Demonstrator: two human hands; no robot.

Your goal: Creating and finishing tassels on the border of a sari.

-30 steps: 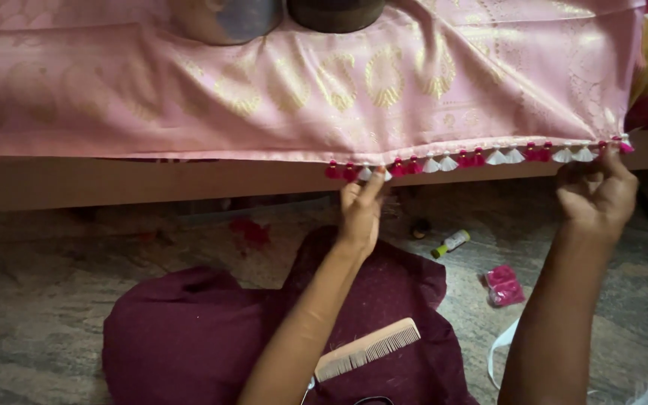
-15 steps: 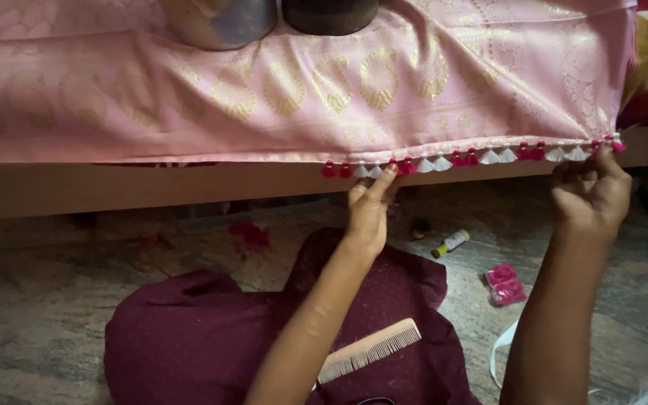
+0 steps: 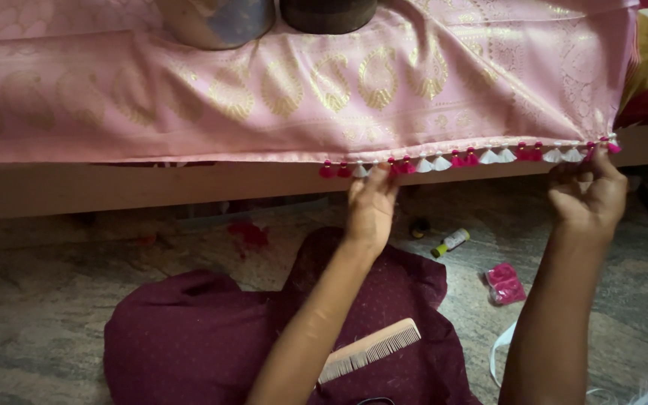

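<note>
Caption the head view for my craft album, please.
Both hands, left hand and right hand, pinch the tassel fringe of a pink patterned cloth, above a wooden comb on maroon fabric.

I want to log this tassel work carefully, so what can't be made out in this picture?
- Two vessels on the pink cloth: tops cut off by the upper edge, head view.
- Left hand fingertips: hidden behind the tassels and hem.
- Right hand grip: fingers curl inward, so what they pinch is unclear.
- Dark item below the comb: cut off by the bottom edge.
</note>
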